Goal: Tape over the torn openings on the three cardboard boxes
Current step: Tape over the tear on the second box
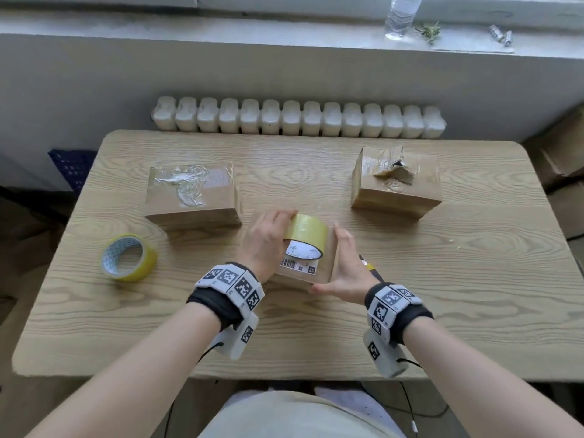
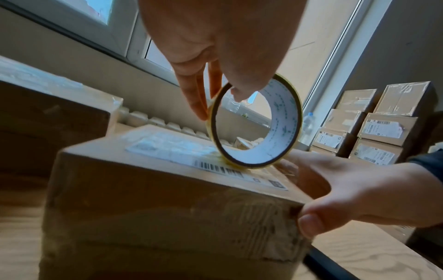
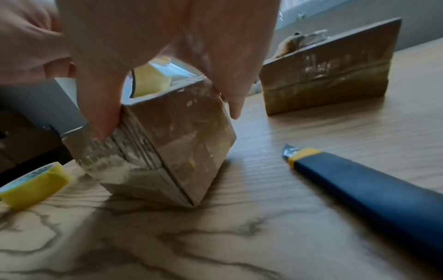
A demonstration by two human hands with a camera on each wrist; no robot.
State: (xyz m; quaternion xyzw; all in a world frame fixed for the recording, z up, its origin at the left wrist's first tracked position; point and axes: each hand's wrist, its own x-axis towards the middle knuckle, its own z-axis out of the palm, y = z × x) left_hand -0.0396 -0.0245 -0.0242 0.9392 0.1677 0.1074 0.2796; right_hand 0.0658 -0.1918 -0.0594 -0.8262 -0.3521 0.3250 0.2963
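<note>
On the pale wood-grain worktop (image 1: 316, 336) stand a clear-taped brown cardboard box (image 1: 192, 194) left, a torn-topped cardboard box (image 1: 396, 181) right, a labelled cardboard box (image 1: 327, 267) between, nearer. A yellow tape roll (image 1: 142, 270) lies flat far left, a blue utility knife (image 3: 359, 181) beside the labelled box.

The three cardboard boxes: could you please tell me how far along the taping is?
Done: the far-left box carries clear tape across its top. In hand: the left hand holds a tape roll on the middle box, which the right hand steadies. Left: the far-right box, its torn hole uncovered.
</note>
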